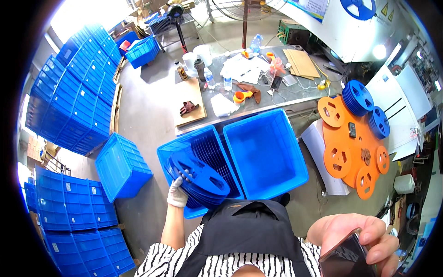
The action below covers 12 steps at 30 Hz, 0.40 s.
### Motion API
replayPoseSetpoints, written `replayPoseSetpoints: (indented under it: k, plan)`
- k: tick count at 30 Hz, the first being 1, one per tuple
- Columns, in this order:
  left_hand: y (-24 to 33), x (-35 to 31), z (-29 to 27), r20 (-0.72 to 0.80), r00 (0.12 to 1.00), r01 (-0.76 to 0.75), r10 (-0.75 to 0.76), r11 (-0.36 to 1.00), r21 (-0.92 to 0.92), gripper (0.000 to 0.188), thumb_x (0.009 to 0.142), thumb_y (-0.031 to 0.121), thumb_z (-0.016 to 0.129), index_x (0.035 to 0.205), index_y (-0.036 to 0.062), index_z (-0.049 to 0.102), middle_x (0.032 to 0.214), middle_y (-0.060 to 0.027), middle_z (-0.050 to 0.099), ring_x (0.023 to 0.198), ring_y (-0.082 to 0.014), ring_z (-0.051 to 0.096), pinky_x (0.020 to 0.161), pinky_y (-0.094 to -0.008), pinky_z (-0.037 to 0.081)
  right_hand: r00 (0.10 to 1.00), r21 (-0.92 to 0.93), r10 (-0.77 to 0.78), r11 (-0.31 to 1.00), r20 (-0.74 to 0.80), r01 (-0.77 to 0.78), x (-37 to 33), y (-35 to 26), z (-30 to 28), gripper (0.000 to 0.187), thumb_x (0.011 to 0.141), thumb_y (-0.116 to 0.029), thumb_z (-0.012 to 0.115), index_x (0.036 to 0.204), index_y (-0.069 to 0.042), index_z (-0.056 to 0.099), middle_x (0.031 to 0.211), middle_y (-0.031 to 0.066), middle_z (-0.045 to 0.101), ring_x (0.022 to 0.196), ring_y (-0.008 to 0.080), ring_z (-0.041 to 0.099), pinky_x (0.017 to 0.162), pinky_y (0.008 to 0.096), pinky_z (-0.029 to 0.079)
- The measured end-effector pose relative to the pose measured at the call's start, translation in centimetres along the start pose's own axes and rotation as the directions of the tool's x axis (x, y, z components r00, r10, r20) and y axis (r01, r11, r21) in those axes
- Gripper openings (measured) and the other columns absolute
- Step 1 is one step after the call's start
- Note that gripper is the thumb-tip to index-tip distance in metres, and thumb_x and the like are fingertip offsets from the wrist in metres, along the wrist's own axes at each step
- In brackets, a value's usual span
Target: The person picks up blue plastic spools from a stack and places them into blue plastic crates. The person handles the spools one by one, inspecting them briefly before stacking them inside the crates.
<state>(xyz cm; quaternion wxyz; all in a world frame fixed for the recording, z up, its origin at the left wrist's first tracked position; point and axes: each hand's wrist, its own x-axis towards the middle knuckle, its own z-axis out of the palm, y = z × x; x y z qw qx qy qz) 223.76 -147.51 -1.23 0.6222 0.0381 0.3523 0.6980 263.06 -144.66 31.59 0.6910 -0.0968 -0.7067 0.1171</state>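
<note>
My left hand (177, 194), in a white glove, is closed on the edge of several stacked blue plastic reels (205, 177). They lie tilted over the left blue crate (162, 156). More blue reels (210, 150) stand on edge in a row inside that crate. At the lower right, close to the camera, my bare right hand (367, 235) is wrapped round a dark-screened smartphone (344, 256). A second blue crate (300, 171) sits against the left one, its inner walls and bottom showing.
A grey table (214, 111) ahead holds papers, bottles, cables and a cardboard sheet (189, 94). An orange round-lobed machine table (346, 147) with orange and blue reels stands at right. Stacked blue crates (87, 97) line the left; a lidded crate (121, 168) stands nearer. Fans are behind.
</note>
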Motion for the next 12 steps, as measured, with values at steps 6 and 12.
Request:
replayPoseSetpoints:
  k: [6, 12]
  plan:
    - [0.4, -1.9, -4.5, -0.144, 0.988, -0.081, 0.052, 0.976, -0.202, 0.021, 0.08, 0.023, 0.071, 0.089, 0.0058, 0.065, 0.092, -0.0071, 0.067, 0.095, -0.0248, 0.061, 0.091, -0.0427, 0.047, 0.999, 0.11, -0.007, 0.994, 0.051, 0.001, 1.9, -0.7, 1.7, 0.053, 0.085, -0.023, 0.065, 0.131, -0.012, 0.042, 0.134, -0.0032, 0.042, 0.108, 0.021, 0.048, 0.079, 0.0392, 0.045]
    - [0.8, -1.5, -10.7, -0.216, 0.969, -0.158, 0.118, 0.97, -0.183, 0.023, 0.08, 0.026, 0.073, 0.083, 0.0087, 0.058, 0.08, -0.0039, 0.062, 0.082, -0.0218, 0.061, 0.085, -0.042, 0.05, 0.984, 0.203, -0.015, 0.979, 0.178, -0.021, 2.6, -1.4, 1.8, 0.056, 0.085, -0.026, 0.065, 0.133, -0.014, 0.04, 0.136, 0.0086, 0.04, 0.11, 0.0249, 0.047, 0.087, 0.0407, 0.042]
